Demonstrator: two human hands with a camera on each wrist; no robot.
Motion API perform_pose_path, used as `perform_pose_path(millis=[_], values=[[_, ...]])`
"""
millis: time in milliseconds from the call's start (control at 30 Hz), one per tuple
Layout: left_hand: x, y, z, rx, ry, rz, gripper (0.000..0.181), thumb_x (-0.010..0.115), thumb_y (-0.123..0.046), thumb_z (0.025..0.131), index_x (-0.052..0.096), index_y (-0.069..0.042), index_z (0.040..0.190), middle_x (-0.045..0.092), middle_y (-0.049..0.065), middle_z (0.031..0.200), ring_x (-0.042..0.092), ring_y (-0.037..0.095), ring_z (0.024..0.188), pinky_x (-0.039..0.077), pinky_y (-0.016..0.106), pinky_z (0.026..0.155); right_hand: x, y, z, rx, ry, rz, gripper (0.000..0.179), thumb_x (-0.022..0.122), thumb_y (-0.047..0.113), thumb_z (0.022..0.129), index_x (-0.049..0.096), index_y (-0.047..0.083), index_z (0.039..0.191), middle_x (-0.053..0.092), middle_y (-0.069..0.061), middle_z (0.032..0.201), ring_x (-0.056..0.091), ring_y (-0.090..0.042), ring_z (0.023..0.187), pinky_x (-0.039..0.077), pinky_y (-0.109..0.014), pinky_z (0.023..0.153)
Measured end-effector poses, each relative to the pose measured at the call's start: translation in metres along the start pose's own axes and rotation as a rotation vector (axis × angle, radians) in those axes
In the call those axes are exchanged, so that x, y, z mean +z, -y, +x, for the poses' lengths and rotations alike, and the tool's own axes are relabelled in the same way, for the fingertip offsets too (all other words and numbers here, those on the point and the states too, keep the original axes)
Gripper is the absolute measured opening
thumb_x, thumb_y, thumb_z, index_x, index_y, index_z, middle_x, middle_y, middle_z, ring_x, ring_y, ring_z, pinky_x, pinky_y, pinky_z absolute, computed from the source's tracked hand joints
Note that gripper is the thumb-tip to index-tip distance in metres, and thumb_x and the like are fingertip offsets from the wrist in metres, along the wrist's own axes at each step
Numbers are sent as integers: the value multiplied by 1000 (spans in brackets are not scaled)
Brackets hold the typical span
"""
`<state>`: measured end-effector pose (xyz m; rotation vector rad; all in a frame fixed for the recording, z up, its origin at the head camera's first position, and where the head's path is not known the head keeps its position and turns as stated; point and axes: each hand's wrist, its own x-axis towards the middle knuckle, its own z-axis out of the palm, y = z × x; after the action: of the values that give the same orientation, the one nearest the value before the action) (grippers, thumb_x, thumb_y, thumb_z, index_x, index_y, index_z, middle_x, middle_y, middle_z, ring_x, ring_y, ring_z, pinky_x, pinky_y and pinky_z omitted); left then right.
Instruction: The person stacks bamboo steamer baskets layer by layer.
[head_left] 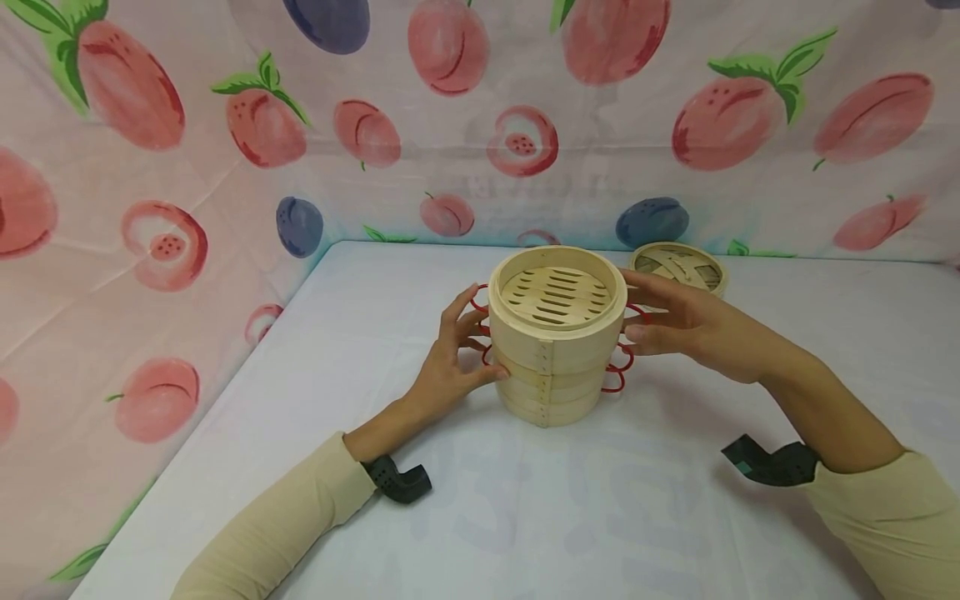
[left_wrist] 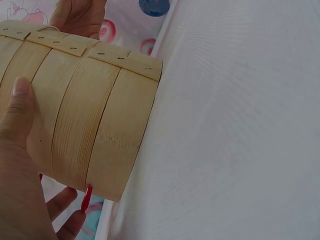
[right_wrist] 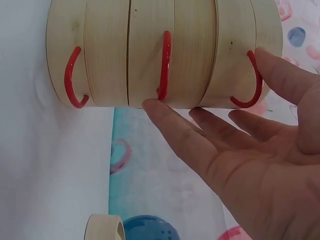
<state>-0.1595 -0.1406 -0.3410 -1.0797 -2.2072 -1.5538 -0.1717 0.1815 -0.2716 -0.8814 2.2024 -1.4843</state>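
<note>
A stacked bamboo steamer (head_left: 558,358) stands upright on the white cloth, its slatted top tier uncovered. Red loop handles (right_wrist: 166,65) stick out from both sides. My left hand (head_left: 453,358) holds the steamer's left side, with the thumb (left_wrist: 21,107) on the front wall and the fingers around the side near the handles. On the right side, my right hand (head_left: 693,325) touches the wall with loosely extended fingertips, close to the upper handles. Behind the right hand, a woven bamboo lid (head_left: 678,262) is partly hidden.
A white cloth (head_left: 360,333) covers the table. Behind and to the left hangs a fruit-print curtain (head_left: 315,192) at the table's edges. Each wrist wears a black camera mount (head_left: 401,482).
</note>
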Motion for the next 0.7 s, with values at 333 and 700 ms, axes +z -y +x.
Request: perform_pose_path(millis=[333, 700], values=[[4, 34, -3, 24, -20, 12, 100, 68, -52, 79, 9, -12, 148, 44, 18, 135, 54, 31, 106, 47, 53, 82, -26, -5, -10, -48, -146, -112, 56, 51, 8, 99, 31, 20, 150, 42, -8, 141, 57, -17, 115, 52, -30, 83], [3, 37, -4, 11, -25, 11, 99, 70, -54, 79, 10, -20, 150, 42, 9, 136, 53, 25, 108, 47, 48, 84, -52, -15, -19, 78, -422, -303, 52, 62, 21, 95, 44, 27, 144, 49, 3, 137, 50, -10, 119, 46, -30, 93]])
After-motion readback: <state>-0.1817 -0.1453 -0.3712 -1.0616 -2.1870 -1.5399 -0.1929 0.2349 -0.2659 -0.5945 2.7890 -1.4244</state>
